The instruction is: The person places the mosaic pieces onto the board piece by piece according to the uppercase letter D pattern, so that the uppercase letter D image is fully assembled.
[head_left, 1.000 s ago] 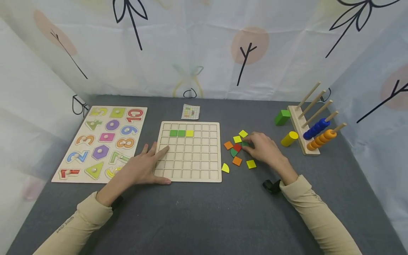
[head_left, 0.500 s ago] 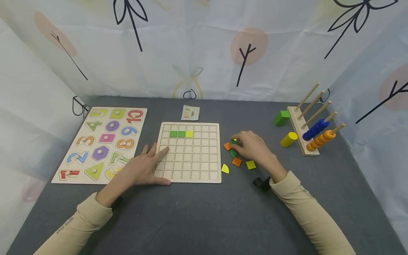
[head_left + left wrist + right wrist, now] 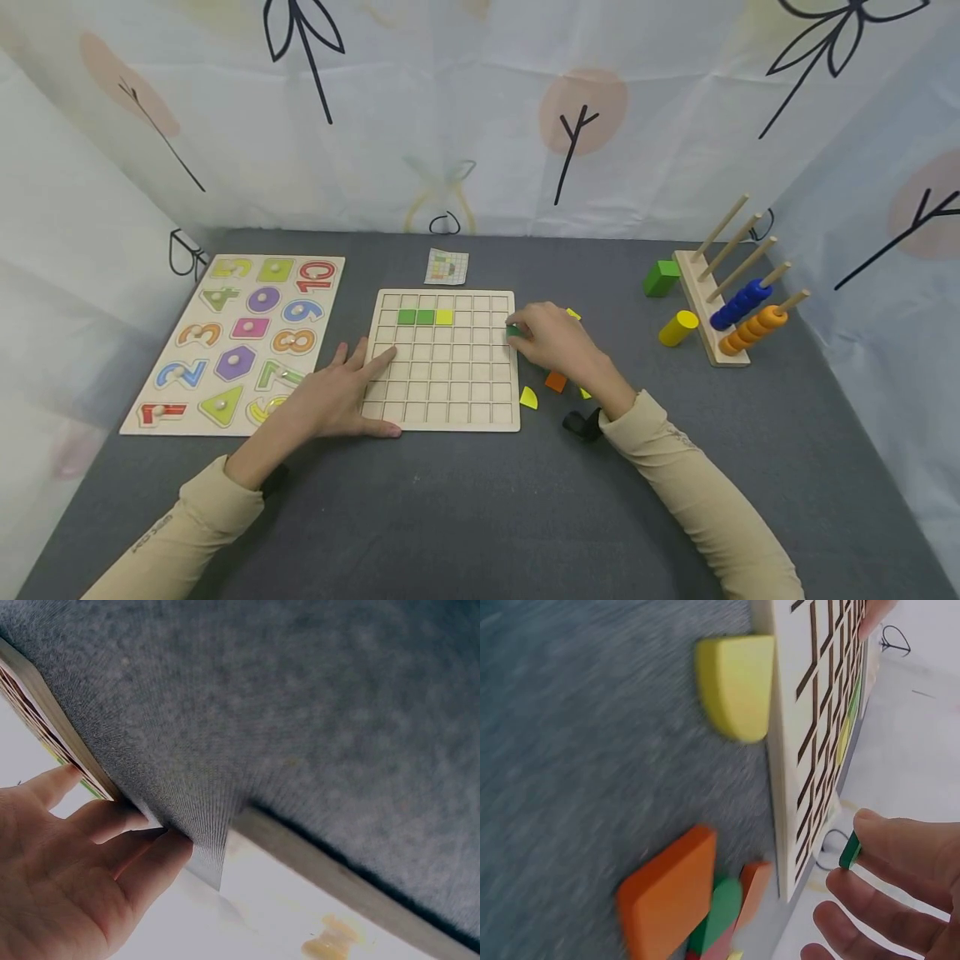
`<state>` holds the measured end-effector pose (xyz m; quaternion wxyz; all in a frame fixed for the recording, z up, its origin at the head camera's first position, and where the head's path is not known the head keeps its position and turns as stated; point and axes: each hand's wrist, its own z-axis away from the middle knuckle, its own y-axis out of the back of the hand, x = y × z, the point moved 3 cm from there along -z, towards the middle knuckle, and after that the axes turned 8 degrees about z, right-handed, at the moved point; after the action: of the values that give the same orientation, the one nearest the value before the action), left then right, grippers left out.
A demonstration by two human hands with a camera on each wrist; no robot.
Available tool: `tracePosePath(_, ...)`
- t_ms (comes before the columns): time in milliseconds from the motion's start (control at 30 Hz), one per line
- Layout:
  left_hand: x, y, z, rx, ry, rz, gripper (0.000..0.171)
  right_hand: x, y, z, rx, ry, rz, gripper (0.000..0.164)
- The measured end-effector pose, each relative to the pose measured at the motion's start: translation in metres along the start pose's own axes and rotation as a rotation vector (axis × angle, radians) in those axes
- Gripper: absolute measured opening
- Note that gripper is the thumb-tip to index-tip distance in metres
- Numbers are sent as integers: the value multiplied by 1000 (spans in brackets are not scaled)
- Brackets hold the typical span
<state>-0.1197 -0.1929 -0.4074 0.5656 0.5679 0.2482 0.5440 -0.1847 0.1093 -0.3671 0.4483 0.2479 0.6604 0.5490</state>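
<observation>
A wooden grid board (image 3: 450, 392) lies mid-table, with two green square tiles (image 3: 416, 317) and a yellow square tile (image 3: 444, 317) in one of its upper rows. My left hand (image 3: 337, 392) rests with spread fingers on the board's left side, thumb at the near left corner. Between thumb and fingertips my right hand (image 3: 558, 337) pinches a small dark green tile (image 3: 849, 850), over the board's right edge. Below that hand are a yellow quarter-round tile (image 3: 528, 397) beside the board and an orange tile (image 3: 556, 382). Other loose tiles are partly hidden by the hand.
To the left lies a number-and-shape puzzle board (image 3: 172, 350). A small printed pattern card (image 3: 447, 267) sits behind the grid board. At right stand a peg stacker (image 3: 697, 292) with blue and orange beads, a green block (image 3: 662, 278) and a yellow cylinder (image 3: 678, 328).
My right hand has lifted a green tile from the loose pile and carried it left to the grid board's right edge. The left hand stays in place.
</observation>
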Motion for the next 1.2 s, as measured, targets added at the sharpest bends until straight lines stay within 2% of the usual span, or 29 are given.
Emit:
tracePosePath(500,0,0,0,-2,0,3,120,-29,-14,-35,-53,-29,41,31)
tracePosePath(1200,0,-1,-2,-13,13,-8,121,-46,-33,-55,-95,-6,13,22)
